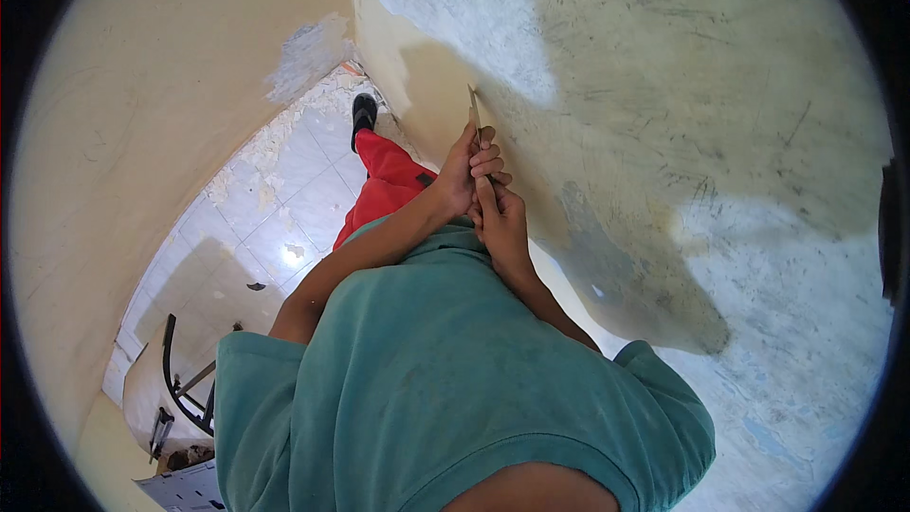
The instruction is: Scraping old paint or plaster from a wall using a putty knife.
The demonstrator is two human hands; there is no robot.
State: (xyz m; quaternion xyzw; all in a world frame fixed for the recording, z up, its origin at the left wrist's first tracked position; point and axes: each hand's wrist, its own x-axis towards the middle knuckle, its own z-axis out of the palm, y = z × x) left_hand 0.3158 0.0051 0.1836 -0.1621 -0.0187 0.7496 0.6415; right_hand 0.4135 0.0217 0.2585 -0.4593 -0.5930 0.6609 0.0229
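Both hands are together in front of the body, close to the wall. My right hand (502, 217) is closed around the lower end of a thin, narrow tool with a flat blade (475, 103), perhaps a scraper or knife. My left hand (466, 163) wraps around the tool just above, its fingers at the base of the blade. The blade points away from me, its tip near the wall (604, 85). That wall has yellowish paint with bare whitish and grey patches. The fingers hide most of the handle.
Paint flakes (266, 163) litter the tiled floor (298, 206), thickest along the left wall (178, 50). A black curved metal frame (170, 363) and a white panel (186, 489) lie at lower left. My foot in a black shoe (364, 117) stands near the corner.
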